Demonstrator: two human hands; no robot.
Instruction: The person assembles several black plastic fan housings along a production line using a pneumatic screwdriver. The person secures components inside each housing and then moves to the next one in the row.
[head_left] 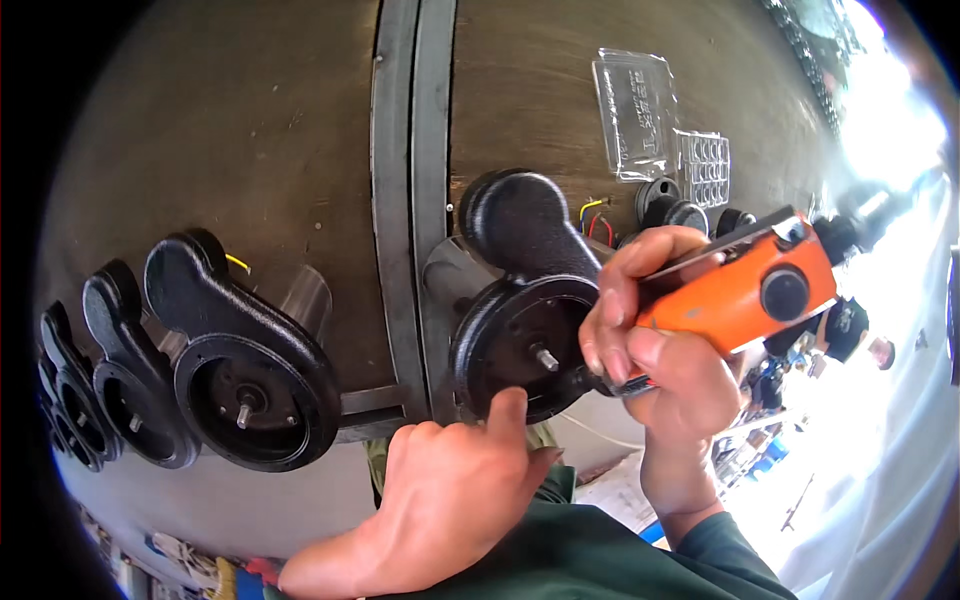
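Note:
My right hand [680, 360] is wrapped around an orange power screwdriver [755, 300] with a round black button. Its black nose end points down and left at the lower right rim of a black housing [520, 230], which has a round open cup and a rounded arm. A threaded metal shaft [545, 358] sticks out from the middle of the cup. My left hand [450, 490] is at the housing's near rim, index finger raised against it and thumb apart, the other fingers curled. I see nothing held in it. The screwdriver's tip is partly hidden by my right fingers.
Several similar black housings [255, 350] stand in a row along the table's near edge at left. Metal rails [412, 150] cross the brown table [250, 100]. Clear plastic trays [637, 115] lie at the far right, near small black round parts [680, 212] and coloured wires [597, 218].

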